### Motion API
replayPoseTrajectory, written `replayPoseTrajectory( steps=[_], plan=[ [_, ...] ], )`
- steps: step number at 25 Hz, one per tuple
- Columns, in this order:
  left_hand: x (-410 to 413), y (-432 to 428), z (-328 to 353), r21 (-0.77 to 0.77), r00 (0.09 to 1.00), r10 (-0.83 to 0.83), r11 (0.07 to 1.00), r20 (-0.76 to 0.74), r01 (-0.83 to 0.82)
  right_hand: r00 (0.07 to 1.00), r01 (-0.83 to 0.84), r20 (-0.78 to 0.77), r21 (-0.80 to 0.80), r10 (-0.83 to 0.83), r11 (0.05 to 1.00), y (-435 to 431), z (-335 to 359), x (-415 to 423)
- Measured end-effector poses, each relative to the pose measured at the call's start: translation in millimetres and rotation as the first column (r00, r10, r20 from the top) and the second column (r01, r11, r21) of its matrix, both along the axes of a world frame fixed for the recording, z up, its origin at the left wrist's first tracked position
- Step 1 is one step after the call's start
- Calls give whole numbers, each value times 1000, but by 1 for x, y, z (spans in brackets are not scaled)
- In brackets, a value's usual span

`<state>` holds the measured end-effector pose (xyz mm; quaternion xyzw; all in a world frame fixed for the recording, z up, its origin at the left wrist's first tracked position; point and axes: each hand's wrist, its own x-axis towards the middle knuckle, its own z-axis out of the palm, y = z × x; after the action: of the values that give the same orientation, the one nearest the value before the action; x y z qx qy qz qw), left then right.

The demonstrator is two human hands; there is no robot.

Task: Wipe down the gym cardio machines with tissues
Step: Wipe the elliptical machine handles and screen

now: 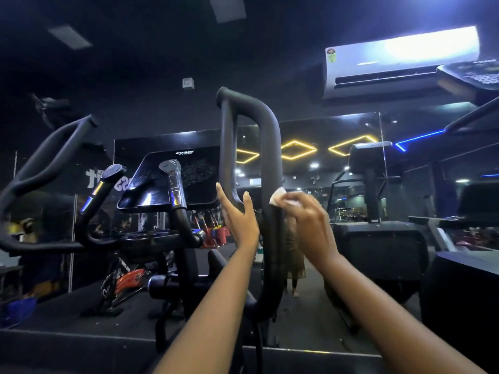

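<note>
Mirrored white letters on the wall mirror (105, 175) cannot be read.

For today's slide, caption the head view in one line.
Right hand presses a tissue against the looped handlebar; left hand steadies it.

An air conditioner (399, 60) hung high on the wall, above and to the right of the hands. Yellow diamond-shaped lights (298, 150) glowed just above the hands, and a blue light strip (420, 138) ran further to the right. A mirror (332, 163) covered the wall behind the hands. Low to the left of the hands stood a red and black bike (122, 282), and a blue crate (19, 309) was at the far left.
</note>
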<state>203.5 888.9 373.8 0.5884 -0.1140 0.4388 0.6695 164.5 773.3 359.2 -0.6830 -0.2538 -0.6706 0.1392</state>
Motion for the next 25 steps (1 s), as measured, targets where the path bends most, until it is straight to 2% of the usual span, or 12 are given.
replayPoseTrajectory(
  steps=[3, 6, 10, 12, 15, 17, 20, 22, 25],
  plan=[
    [6, 0, -2, -15, 999, 24, 1000, 31, -23, 999, -42, -17, 53, 43, 998, 3, 15, 11],
    [6, 0, -4, -11, 996, 24, 1000, 87, -23, 996, -87, 5, 85, 87, 993, 5, -26, 13],
    [4, 4, -3, 20, 997, -31, 999, 76, 30, 986, -157, -42, 104, 162, 982, -1, -76, 8],
    [3, 11, -3, 77, 999, -39, 996, 24, 37, 987, -158, -20, 90, 160, 983, -6, -60, 5],
    [2, 24, 1, 182, 998, 36, 983, -47, -27, 983, -183, 52, 119, 178, 976, -6, 7, 2],
    [4, 32, 13, 257, 996, 79, 964, -42, -65, 987, -159, 38, 66, 157, 985, -1, 53, 7],
    [11, 38, 40, 385, 982, 189, 905, 12, -179, 999, 43, 29, -88, -41, 995, 6, 82, 16],
    [17, 38, 52, 451, 954, 297, 845, 53, -288, 985, 172, 49, -183, -166, 968, 4, 71, 17],
    [22, 35, 55, 455, 925, 367, 810, 102, -371, 986, 168, 52, -339, -160, 925, -6, 34, 8]
  ],
)
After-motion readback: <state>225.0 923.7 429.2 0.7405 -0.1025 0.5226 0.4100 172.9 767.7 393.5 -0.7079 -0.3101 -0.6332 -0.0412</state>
